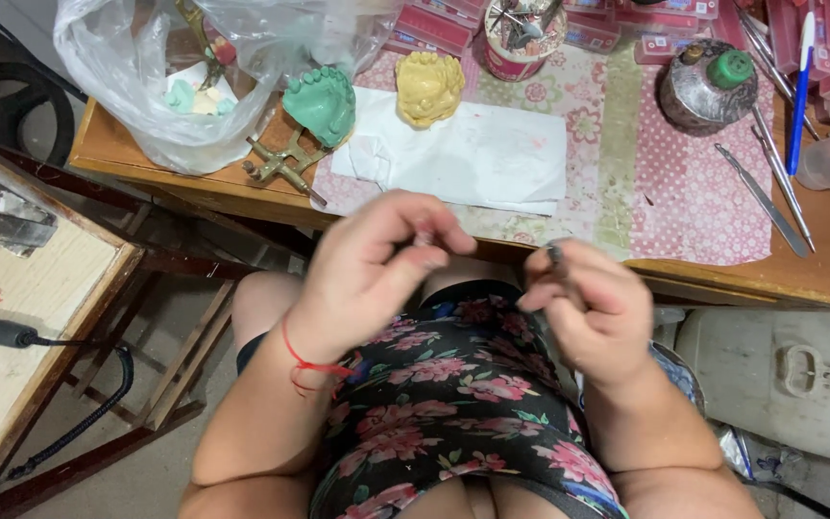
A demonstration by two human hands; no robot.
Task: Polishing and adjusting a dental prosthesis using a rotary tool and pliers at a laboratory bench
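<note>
Sitting w/ both hands raised over the lap, just below the bench edge. Left hand (377, 264) curling shut, thumb and fingertips pinching a tiny piece (425, 235), too small and blurred to tell what kind. Right hand (583, 308) closing round a thin dark tool (555, 256), tip poking up beside the thumb, pointing toward the piece; the two close but apart. Judging the step: bringing tool tip to piece calling for wrists kept near each other, pinch kept firm but light, working low over the lap so a dropped bit is easy to find. Counting, near to far: 1 red cord (311, 363) on left wrist; 1 white paper sheet (473, 154) on the patterned mat; approx. 3 long metal instruments (770, 192) at right, plus 1 blue pen (801, 96); 1 green dental cast (321, 101) on a brass articulator; 1 yellow cast (428, 86); 1 round pot w/ green cap (708, 86); 1 tin of burs (523, 34); 1 clear plastic bag (175, 77).
</note>
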